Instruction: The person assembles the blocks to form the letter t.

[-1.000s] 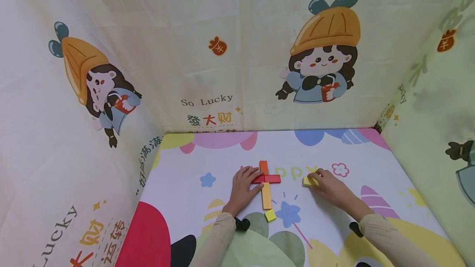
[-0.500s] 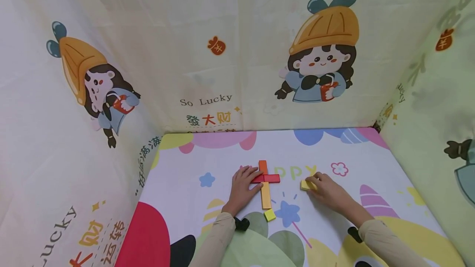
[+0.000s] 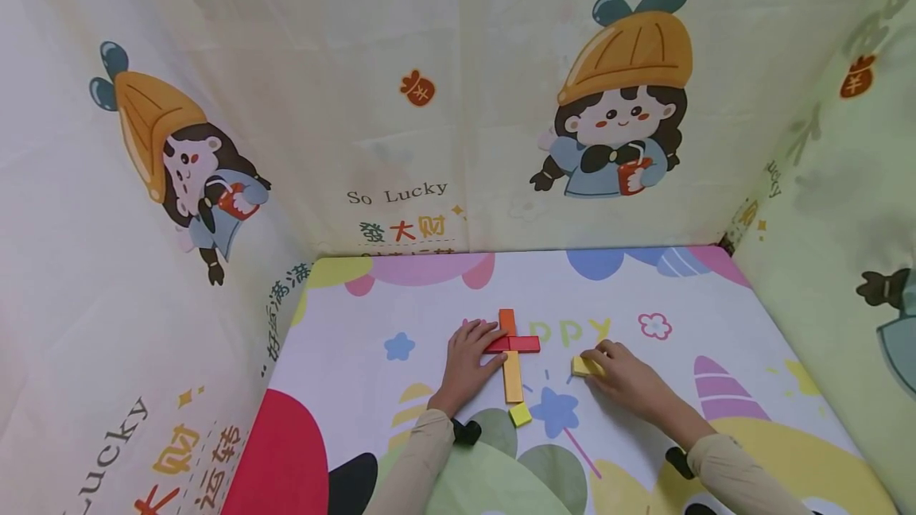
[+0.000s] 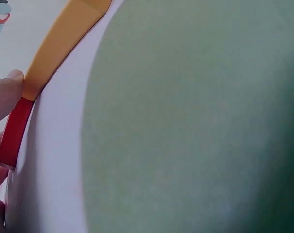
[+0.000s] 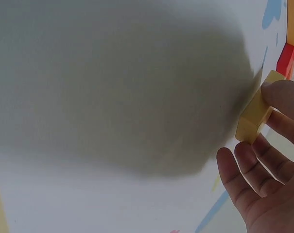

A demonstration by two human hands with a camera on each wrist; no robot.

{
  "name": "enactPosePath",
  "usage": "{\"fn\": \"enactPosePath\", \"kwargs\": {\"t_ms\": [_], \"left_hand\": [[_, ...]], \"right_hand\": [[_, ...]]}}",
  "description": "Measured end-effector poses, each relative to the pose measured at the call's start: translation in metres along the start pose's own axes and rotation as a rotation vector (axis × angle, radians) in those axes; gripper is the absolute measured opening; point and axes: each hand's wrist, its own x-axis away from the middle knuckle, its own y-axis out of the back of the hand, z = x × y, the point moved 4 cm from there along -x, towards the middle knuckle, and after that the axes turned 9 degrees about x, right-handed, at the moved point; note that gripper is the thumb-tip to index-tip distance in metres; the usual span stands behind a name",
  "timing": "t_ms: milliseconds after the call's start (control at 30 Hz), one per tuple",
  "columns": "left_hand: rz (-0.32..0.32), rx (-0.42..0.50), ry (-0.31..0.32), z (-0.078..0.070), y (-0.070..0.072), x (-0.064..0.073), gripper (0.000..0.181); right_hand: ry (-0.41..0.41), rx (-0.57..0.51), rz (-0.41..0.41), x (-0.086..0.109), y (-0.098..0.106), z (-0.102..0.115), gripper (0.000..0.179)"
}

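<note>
My right hand (image 3: 633, 384) pinches a pale yellow wooden block (image 3: 585, 366) between thumb and fingers, to the right of a cross of blocks. In the right wrist view, that yellow block (image 5: 255, 111) shows a curved notch near the fingers. The cross has an orange block (image 3: 506, 322) at the top, two red blocks (image 3: 525, 344) side by side across it, and a long light-orange block (image 3: 513, 378) below. My left hand (image 3: 468, 364) rests at the cross's left, fingers extended over the left red block, thumb touching the light-orange block (image 4: 54, 46).
A small yellow cube (image 3: 521, 415) lies just below the light-orange block, at an angle. The table's printed cloth (image 3: 444, 292) carries cartoon shapes and letters. Patterned fabric walls (image 3: 501, 141) stand at the back and both sides.
My right hand has carried the pale yellow block a little left and nearer to me, towards the cross. My left hand and the other blocks keep their places.
</note>
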Motion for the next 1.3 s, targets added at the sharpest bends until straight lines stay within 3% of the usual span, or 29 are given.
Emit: {"fn": "enactPosePath", "kwargs": {"t_ms": [333,533,833,1300], "left_hand": [[0.009,-0.003,0.011,0.000,0.001,0.001,0.048],[0.010,0.000,0.015,0.002,0.000,0.001,0.049],[-0.003,-0.022,-0.006,0.002,-0.001,0.001,0.049],[-0.014,-0.017,-0.024,0.000,0.001,0.002,0.048]], "right_hand": [[0.019,0.017,-0.039,0.001,-0.002,0.013,0.037],[0.002,0.009,-0.012,0.001,-0.002,0.018,0.038],[0.057,0.002,-0.076,0.004,0.000,0.029,0.038],[0.070,-0.017,-0.007,0.004,-0.004,0.045,0.037]]}}
